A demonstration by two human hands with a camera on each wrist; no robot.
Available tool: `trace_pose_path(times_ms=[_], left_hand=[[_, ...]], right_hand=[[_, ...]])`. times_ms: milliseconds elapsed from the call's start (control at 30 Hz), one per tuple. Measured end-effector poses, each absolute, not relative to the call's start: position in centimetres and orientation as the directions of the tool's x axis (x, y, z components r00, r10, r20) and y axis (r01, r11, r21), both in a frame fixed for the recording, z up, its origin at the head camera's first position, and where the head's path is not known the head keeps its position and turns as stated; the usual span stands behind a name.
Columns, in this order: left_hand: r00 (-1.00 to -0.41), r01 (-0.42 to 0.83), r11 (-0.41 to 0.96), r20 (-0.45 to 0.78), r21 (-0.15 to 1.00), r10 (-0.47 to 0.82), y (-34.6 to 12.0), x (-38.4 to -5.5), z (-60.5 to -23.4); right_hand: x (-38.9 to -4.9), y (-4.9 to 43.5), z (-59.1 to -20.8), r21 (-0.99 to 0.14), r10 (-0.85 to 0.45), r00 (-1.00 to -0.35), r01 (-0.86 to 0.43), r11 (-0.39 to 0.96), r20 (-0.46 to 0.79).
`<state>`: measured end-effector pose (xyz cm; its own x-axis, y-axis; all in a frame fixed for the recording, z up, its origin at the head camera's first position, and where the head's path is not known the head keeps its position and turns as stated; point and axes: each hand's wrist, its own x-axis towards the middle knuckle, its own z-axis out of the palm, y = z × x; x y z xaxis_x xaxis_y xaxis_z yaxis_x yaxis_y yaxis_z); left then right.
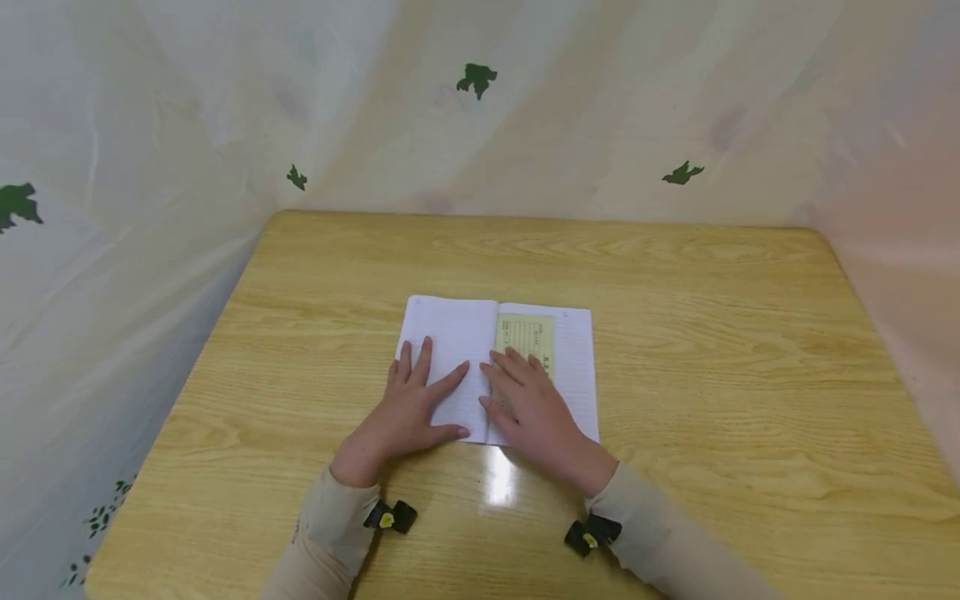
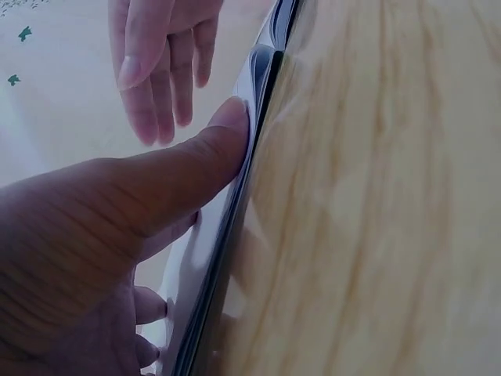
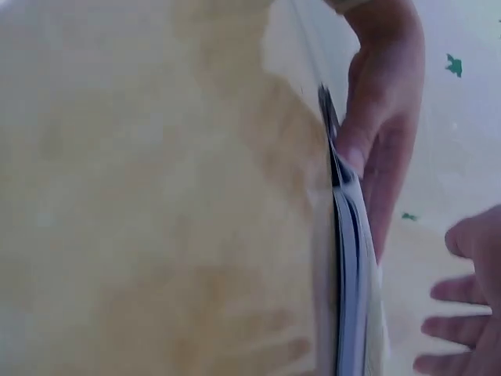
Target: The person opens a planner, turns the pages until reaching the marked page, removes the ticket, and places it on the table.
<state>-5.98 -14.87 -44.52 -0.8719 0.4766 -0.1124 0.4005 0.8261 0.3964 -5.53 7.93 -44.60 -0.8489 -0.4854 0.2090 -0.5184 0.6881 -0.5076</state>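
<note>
An open notebook (image 1: pixel 452 321) with lined white pages lies on the wooden table. On its right page, beside the fold, is a small yellowish printed slip (image 1: pixel 528 329) with ruled lines. My left hand (image 1: pixel 405 414) rests spread on the left page, its thumb pressing the near edge in the left wrist view. Over the slip, my right hand (image 1: pixel 538 410) covers the slip's lower part with straight fingers. Both wrist views show the right hand a little above the page, apart from it. The notebook's stacked page edges (image 3: pixel 352 274) show in the right wrist view.
The wooden table (image 1: pixel 712 358) extends around the notebook, with rounded far corners. A pale curtain (image 1: pixel 585 108) with green bird and leaf shapes hangs behind and at the sides. Each sleeve has a black band with a yellow spot at the wrist.
</note>
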Motion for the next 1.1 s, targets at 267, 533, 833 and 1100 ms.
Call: trace_pose_path(times_ms=[267, 533, 833, 1100], left_hand=[[-0.871, 0.391, 0.831, -0.135, 0.396, 0.473, -14.9, -6.1, -44.6], [-0.868, 0.388, 0.833, -0.148, 0.395, 0.474, -14.9, -6.1, -44.7], [-0.872, 0.385, 0.839, -0.147, 0.386, 0.468, -14.8, -6.2, -44.7], [-0.870, 0.380, 0.839, -0.157, 0.389, 0.467, -14.8, -6.3, -44.6]], right_hand=[[-10.2, 10.1, -44.0, -0.509, -0.057, -0.998, -0.063, 0.859, 0.027], [-13.0, 10.8, -43.8, -0.485, 0.013, -0.991, 0.076, 0.871, -0.132], [-13.5, 11.0, -43.2, -0.506, 0.030, -0.974, 0.144, 0.851, -0.226], [-13.5, 11.0, -43.4, -0.490, -0.006, -0.974, 0.110, 0.865, -0.228]])
